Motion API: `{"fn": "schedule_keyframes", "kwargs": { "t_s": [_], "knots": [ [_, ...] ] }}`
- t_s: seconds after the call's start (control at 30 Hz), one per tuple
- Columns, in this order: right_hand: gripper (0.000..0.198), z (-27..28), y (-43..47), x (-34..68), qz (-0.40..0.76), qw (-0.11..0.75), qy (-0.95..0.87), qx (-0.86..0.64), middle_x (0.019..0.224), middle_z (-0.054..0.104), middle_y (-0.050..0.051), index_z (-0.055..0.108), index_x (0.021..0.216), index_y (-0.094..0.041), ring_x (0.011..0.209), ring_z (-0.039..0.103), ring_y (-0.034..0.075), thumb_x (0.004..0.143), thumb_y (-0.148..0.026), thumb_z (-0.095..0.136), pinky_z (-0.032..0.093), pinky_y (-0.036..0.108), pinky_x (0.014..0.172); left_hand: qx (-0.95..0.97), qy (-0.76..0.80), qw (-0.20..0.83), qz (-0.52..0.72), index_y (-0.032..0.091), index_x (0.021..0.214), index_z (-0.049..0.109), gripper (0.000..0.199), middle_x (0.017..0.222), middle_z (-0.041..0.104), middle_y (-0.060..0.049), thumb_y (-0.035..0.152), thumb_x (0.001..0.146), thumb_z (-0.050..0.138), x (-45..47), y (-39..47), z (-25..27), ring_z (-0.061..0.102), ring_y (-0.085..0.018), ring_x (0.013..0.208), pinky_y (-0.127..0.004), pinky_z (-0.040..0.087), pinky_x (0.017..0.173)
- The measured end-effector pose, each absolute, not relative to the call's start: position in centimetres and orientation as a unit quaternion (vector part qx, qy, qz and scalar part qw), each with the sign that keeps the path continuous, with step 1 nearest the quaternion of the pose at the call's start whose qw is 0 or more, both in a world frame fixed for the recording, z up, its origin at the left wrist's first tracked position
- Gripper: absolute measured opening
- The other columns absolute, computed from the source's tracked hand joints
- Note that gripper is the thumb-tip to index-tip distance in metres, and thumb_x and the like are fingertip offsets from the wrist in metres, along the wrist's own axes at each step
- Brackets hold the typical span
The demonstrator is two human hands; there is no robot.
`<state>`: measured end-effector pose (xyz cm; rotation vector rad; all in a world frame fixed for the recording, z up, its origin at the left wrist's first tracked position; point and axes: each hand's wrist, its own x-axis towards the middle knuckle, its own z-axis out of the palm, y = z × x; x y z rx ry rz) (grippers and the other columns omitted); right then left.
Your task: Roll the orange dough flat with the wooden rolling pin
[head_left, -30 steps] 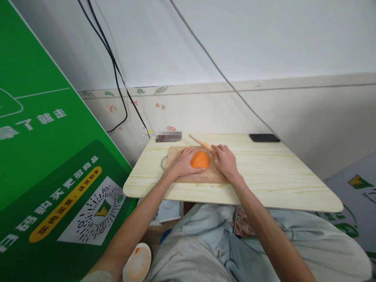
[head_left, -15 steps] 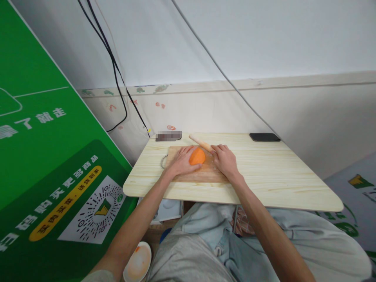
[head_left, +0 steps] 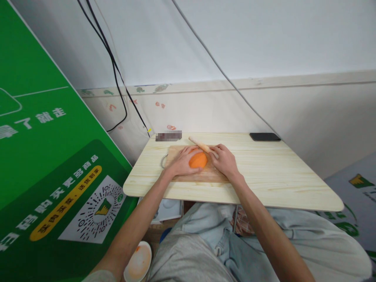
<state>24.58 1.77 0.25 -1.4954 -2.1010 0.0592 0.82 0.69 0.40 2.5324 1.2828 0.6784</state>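
A smooth orange lump of dough (head_left: pixel 198 160) rests on a wooden cutting board (head_left: pixel 202 177) with a metal ring handle at its left. Curled round the left and far side of the dough is my left hand (head_left: pixel 182 161), closed on it, with the thumb along the near side. My right hand (head_left: pixel 225 159) is at the board's right side, its fingers closed round the near end of a slim wooden rolling pin (head_left: pixel 198 144). The pin slants away to the far left, past the dough, its far tip beyond the board's back edge. My right palm hides its near end.
The pale wood-grain table (head_left: pixel 270 172) stands against the wall. A black phone (head_left: pixel 264 137) lies at its back right, and a blurred-out item (head_left: pixel 168 136) at its back left. Below left is a white bowl (head_left: pixel 138 261) with orange smears. A green printed panel (head_left: pixel 73 164) rises at left.
The dough has turned under my left hand and looks wider and lower, with more orange showing past the fingers. My right hand and the rolling pin have shifted slightly left.
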Motion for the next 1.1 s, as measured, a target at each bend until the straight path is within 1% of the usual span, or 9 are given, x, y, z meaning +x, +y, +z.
{"fn": "schedule_keyframes", "kwargs": {
  "t_s": [0.1, 0.2, 0.33, 0.43, 0.6, 0.77, 0.93, 1.03, 1.1],
  "knots": [
    [0.036, 0.3, 1.8, 24.6, 0.025, 0.281, -0.785, -0.552, 0.127, 0.074, 0.011, 0.075, 0.134, -0.022, 0.118, 0.065, 0.026, 0.106, -0.029, 0.052, 0.054, 0.034, 0.094, 0.877, 0.41, 0.115, 0.222, 0.029, 0.142, 0.067, 0.061, 0.16, 0.056, -0.008, 0.039, 0.084, 0.083, 0.6, 0.9, 0.4, 0.045, -0.033, 0.154, -0.052, 0.031, 0.134],
    [0.036, 0.4, 1.7, 24.5, 0.027, 0.279, -0.787, -0.549, 0.127, 0.074, 0.011, 0.075, 0.134, -0.022, 0.12, 0.065, 0.026, 0.107, -0.03, 0.051, 0.053, 0.034, 0.096, 0.864, 0.432, 0.108, 0.234, 0.029, 0.136, 0.071, 0.051, 0.158, 0.058, -0.007, 0.045, 0.089, 0.08, 0.9, 1.0, 0.2, 0.048, -0.032, 0.151, -0.052, 0.033, 0.132],
    [0.036, 0.5, 1.6, 24.5, 0.021, 0.268, -0.788, -0.554, 0.127, 0.074, 0.011, 0.074, 0.135, -0.021, 0.121, 0.064, 0.025, 0.109, -0.029, 0.05, 0.053, 0.033, 0.097, 0.825, 0.505, 0.077, 0.242, 0.028, 0.134, 0.072, 0.057, 0.152, 0.063, -0.009, 0.059, 0.087, 0.081, 1.6, 0.8, 0.1, 0.053, -0.035, 0.141, -0.057, 0.038, 0.125],
    [0.037, 0.5, 1.7, 24.5, 0.017, 0.262, -0.788, -0.557, 0.127, 0.074, 0.011, 0.074, 0.136, -0.021, 0.122, 0.064, 0.025, 0.109, -0.028, 0.05, 0.053, 0.032, 0.097, 0.821, 0.521, 0.052, 0.229, 0.028, 0.135, 0.072, 0.06, 0.151, 0.063, -0.01, 0.064, 0.088, 0.079, 1.8, 0.6, 0.2, 0.053, -0.037, 0.139, -0.062, 0.037, 0.123],
    [0.039, 0.7, 1.6, 24.4, 0.023, 0.256, -0.779, -0.572, 0.126, 0.073, 0.012, 0.073, 0.138, -0.022, 0.115, 0.066, 0.025, 0.109, -0.031, 0.049, 0.054, 0.032, 0.092, 0.851, 0.482, 0.071, 0.195, 0.032, 0.145, 0.067, 0.058, 0.164, 0.054, -0.006, 0.061, 0.095, 0.071, 1.6, 0.5, 0.3, 0.046, -0.035, 0.15, -0.058, 0.031, 0.128],
    [0.038, 1.1, 1.0, 24.3, 0.023, 0.229, -0.777, -0.586, 0.123, 0.073, 0.011, 0.076, 0.134, -0.023, 0.108, 0.067, 0.025, 0.107, -0.034, 0.051, 0.054, 0.032, 0.085, 0.856, 0.481, 0.057, 0.18, 0.034, 0.142, 0.07, 0.05, 0.165, 0.054, -0.005, 0.059, 0.099, 0.066, 1.5, 0.7, 0.1, 0.044, -0.033, 0.153, -0.057, 0.03, 0.129],
    [0.045, 1.1, 0.9, 24.3, 0.02, 0.239, -0.785, -0.571, 0.13, 0.07, 0.011, 0.07, 0.143, -0.023, 0.106, 0.066, 0.025, 0.1, -0.027, 0.058, 0.054, 0.032, 0.085, 0.858, 0.481, 0.041, 0.174, 0.035, 0.141, 0.071, 0.05, 0.164, 0.054, -0.005, 0.062, 0.1, 0.065, 1.6, 0.7, 0.2, 0.046, -0.034, 0.15, -0.058, 0.031, 0.128],
    [0.043, 1.0, 1.1, 24.3, 0.022, 0.25, -0.785, -0.566, 0.128, 0.07, 0.012, 0.071, 0.142, -0.021, 0.105, 0.067, 0.025, 0.102, -0.027, 0.056, 0.052, 0.032, 0.089, 0.856, 0.485, 0.03, 0.176, 0.034, 0.141, 0.072, 0.053, 0.161, 0.056, -0.006, 0.065, 0.099, 0.064, 1.9, 0.5, 0.3, 0.048, -0.035, 0.147, -0.059, 0.033, 0.125],
    [0.041, 0.9, 1.2, 24.4, 0.023, 0.249, -0.781, -0.572, 0.126, 0.071, 0.011, 0.072, 0.14, -0.021, 0.105, 0.067, 0.025, 0.103, -0.028, 0.056, 0.052, 0.031, 0.089, 0.854, 0.488, 0.025, 0.18, 0.033, 0.144, 0.07, 0.057, 0.159, 0.057, -0.008, 0.067, 0.099, 0.064, 2.0, 0.3, 0.4, 0.048, -0.036, 0.144, -0.06, 0.036, 0.123]
  ]
}}
